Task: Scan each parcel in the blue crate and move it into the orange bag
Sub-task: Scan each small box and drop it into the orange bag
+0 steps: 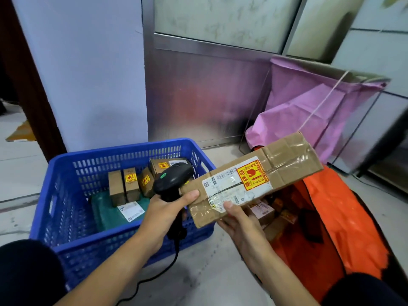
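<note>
Head view: left grip point(167, 208) holds the scanner point(173, 180), right grip point(240, 226) holds a parcel point(254, 180); it looks like scan time; next it should go into the orange bag point(344, 217).

Pale wall point(88, 74), metal panel point(198, 96), light tiled floor point(19, 164).

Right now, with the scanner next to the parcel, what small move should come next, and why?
Probably tilt the scanner in the left hand toward the white label and scan it. The right hand holds the parcel label-up, close to the orange bag, and the scanner sits beside its end, not over the barcode.
</note>
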Motion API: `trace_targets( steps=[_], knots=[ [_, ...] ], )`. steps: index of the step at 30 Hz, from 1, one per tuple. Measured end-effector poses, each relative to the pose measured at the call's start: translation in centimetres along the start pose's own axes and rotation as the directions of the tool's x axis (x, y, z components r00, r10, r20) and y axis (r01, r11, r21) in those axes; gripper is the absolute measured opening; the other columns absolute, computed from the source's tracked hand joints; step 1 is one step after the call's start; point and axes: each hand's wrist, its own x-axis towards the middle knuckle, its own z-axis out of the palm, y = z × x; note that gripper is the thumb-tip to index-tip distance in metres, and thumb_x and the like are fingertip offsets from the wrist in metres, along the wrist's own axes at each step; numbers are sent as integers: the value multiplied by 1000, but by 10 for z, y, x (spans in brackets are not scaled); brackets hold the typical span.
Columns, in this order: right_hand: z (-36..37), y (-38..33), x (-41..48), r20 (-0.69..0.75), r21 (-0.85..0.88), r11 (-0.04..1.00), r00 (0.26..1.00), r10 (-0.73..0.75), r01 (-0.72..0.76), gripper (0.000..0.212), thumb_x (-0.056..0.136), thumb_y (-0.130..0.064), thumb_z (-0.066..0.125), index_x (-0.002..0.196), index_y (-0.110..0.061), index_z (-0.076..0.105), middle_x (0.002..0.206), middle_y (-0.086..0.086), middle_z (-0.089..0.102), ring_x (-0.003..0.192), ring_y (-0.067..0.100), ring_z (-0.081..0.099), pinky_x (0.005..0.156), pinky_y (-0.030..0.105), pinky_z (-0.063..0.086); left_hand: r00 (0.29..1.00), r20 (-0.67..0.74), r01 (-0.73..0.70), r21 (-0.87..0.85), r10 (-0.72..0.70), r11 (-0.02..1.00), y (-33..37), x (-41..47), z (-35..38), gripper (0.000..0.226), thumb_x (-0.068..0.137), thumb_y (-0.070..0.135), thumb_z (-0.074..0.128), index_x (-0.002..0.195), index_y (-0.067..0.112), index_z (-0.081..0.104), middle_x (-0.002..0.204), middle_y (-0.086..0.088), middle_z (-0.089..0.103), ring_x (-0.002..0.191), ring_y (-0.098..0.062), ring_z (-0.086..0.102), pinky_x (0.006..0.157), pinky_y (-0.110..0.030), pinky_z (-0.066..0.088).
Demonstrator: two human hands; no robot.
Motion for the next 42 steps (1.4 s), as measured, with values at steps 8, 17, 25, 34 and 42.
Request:
trace_targets(
  steps=[8, 17, 25, 34, 42],
  knots=[
    [4, -1, -4, 163, -46, 999, 987, -9, 17, 105, 54, -62, 94, 143, -22, 54, 135, 4, 69, 125, 25, 66, 108, 45, 50, 995, 88, 52, -84, -45, 995, 5, -1, -7, 61, 56, 51, 85, 103, 13, 76, 82, -6, 76, 72, -22, 61, 67, -32, 52],
    [-49, -63, 13, -111, 48, 974, 970, -216, 222, 39, 87, -49, 68, 122, -30, 71, 121, 2, 75, 118, 25, 68, 108, 52, 45, 989, 39, -139, -40, 141, 989, 37, 21, -46, 77, 55, 47, 91, 120, 11, 70, 94, -2, 80, 78, -22, 73, 70, -37, 58],
    [-74, -75, 1, 15, -165, 979, 993, -121, 121, 36, 88, -35, 58, 118, -19, 70, 123, 10, 74, 101, 17, 74, 95, 36, 59, 997, 40, -70, -13, 70, 997, 38, 27, -55, 69, 60, 42, 92, 118, 12, 70, 95, -4, 81, 72, -18, 77, 48, -25, 55],
    [-79, -77, -2, -36, -128, 991, 999, -34, 29, 39, 101, -37, 47, 85, -22, 79, 78, 1, 78, 62, 12, 73, 55, 24, 60, 994, 105, -32, 14, 31, 999, 36, 22, -44, 49, 76, 29, 80, 119, 7, 70, 83, 0, 80, 64, -12, 75, 48, -22, 54],
    [-83, -82, -2, 0, -140, 986, 996, -92, 91, 56, 101, -43, 35, 72, -35, 83, 75, -2, 77, 62, 10, 73, 51, 25, 59, 991, 132, -15, 40, 10, 999, 30, 26, -45, 64, 57, 36, 95, 114, 20, 71, 102, -5, 82, 86, -22, 79, 76, -36, 65]
  ],
)
